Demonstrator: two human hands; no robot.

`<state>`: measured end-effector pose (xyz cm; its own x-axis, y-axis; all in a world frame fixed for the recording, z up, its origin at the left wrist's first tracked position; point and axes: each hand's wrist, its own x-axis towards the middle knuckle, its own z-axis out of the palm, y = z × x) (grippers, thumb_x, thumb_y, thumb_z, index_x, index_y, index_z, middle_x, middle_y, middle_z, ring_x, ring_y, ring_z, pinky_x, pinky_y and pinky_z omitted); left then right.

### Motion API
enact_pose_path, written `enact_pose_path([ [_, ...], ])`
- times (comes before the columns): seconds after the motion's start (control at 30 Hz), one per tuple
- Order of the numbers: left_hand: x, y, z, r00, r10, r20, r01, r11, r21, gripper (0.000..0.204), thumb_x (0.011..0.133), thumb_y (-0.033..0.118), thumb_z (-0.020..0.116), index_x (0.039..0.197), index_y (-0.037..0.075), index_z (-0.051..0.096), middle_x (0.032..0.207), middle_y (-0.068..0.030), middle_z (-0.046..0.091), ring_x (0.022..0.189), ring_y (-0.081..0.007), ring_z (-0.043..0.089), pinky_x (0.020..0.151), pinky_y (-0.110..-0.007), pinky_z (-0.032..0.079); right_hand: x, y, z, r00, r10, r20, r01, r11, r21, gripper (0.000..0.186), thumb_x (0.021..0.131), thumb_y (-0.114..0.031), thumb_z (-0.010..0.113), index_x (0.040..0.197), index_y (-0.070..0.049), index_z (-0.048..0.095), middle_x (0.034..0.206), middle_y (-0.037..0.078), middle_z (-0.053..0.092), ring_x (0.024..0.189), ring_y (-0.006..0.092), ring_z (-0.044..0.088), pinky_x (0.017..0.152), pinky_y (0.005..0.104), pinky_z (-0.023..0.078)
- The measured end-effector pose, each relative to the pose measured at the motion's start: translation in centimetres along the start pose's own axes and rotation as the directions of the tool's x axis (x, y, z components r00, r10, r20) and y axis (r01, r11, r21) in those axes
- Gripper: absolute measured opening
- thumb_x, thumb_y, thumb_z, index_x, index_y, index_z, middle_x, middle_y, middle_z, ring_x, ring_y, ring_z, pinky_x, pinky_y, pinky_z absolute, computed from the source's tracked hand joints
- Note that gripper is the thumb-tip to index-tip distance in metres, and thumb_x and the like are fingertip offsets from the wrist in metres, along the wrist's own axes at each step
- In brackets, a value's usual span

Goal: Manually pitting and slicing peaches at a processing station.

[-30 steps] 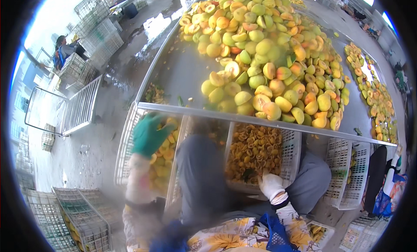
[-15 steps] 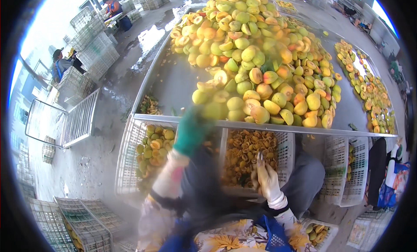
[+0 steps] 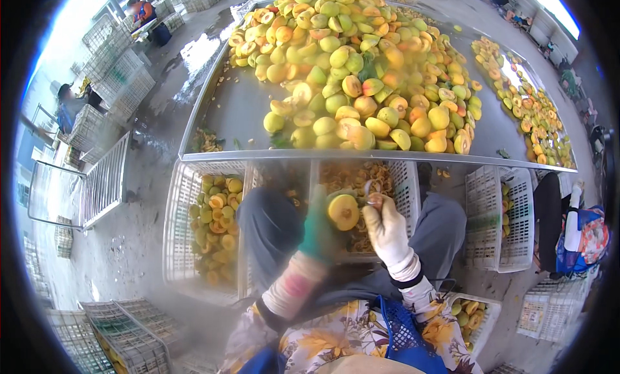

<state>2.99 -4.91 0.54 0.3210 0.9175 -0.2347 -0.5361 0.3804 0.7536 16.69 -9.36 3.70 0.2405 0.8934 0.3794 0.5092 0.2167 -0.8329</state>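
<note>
My left hand [image 3: 314, 229], in a green glove smeared by motion, grips a halved yellow fruit [image 3: 343, 211] with its cut face and centre showing. Just right of it, my right hand [image 3: 387, 235], in a white glove, is closed on a small metal-bladed hand tool [image 3: 372, 198], held close to the fruit. Both are over a white crate [image 3: 407, 200] of brown and yellow scraps, between my knees. A crate of cut fruit [image 3: 216, 225] stands at my left. Above my hands is the metal table's rim [image 3: 290, 153], with a heap of halved and whole-looking fruit [image 3: 349, 58] behind it.
Crates stand at my right [image 3: 491, 232], beside my right hip [image 3: 471, 316] and at lower left [image 3: 116, 329]. A metal cart [image 3: 100, 187] is left. A co-worker [image 3: 581, 232] sits at far right; two others [image 3: 74, 106] [image 3: 139, 16] sit at upper left among stacked crates.
My left hand has moved from the left crate up to the table's near edge, then down to the middle with a fruit half. My right hand has lifted the tool toward it.
</note>
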Motion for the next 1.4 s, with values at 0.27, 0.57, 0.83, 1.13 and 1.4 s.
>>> enact_pose_path([
  [0.27,-0.2,1.0,1.3,0.999,0.017,0.039,-0.011,0.988,-0.153,0.042,0.097,0.040,0.044,0.117,0.004,0.055,0.101,-0.0100,0.062,0.088,-0.0181,0.060,0.074,-0.030,0.051,-3.4,-3.1,-2.1,0.974,0.126,0.187,-0.121,0.992,-0.039,0.018,0.092,-0.017,0.060,0.098,0.000,0.058,0.082,0.021,0.066,0.076,0.0379,0.065,0.064,0.0371,0.052],
  [0.57,-0.2,-0.1,2.4,0.991,0.110,0.075,-0.107,0.993,-0.040,0.035,0.098,0.026,0.049,0.120,0.000,0.054,0.107,-0.0101,0.058,0.095,-0.0164,0.057,0.080,-0.033,0.049,-2.9,-1.2,-0.5,0.983,0.101,0.155,-0.048,0.948,-0.314,0.023,0.092,-0.024,0.056,0.087,-0.001,0.055,0.061,0.021,0.060,0.056,0.0394,0.060,0.049,0.0481,0.047],
  [0.83,0.4,-3.0,2.7,0.903,0.425,-0.066,-0.368,0.842,0.393,0.029,0.097,0.020,0.047,0.104,-0.003,0.063,0.088,-0.0061,0.064,0.072,-0.0124,0.057,0.064,-0.024,0.047,-3.4,1.0,-0.7,0.902,0.231,0.365,-0.258,0.966,0.029,0.029,0.096,-0.029,0.052,0.085,-0.002,0.051,0.051,0.009,0.052,0.042,0.0260,0.052,0.039,0.0370,0.038],
  [1.13,-1.2,0.6,5.1,0.971,0.084,0.224,-0.131,0.971,0.200,0.034,0.094,0.029,0.051,0.098,-0.003,0.064,0.079,-0.0068,0.063,0.066,-0.0122,0.056,0.060,-0.024,0.046,-3.3,-2.0,-4.1,0.397,0.206,0.895,-0.903,-0.085,0.420,0.041,0.097,-0.051,0.043,0.085,-0.013,0.050,0.051,-0.011,0.027,0.034,0.0048,0.022,0.033,0.0212,0.020],
  [1.4,0.6,10.3,-2.7,0.780,0.433,-0.452,-0.505,0.862,-0.045,0.022,0.092,0.028,0.055,0.083,0.009,0.063,0.078,-0.0031,0.059,0.067,-0.0103,0.055,0.057,-0.023,0.045,-3.8,-2.9,-4.2,0.653,0.501,0.569,-0.757,0.420,0.500,0.038,0.095,-0.049,0.051,0.092,-0.011,0.053,0.060,-0.005,0.048,0.046,0.0077,0.046,0.042,0.0201,0.035],
])
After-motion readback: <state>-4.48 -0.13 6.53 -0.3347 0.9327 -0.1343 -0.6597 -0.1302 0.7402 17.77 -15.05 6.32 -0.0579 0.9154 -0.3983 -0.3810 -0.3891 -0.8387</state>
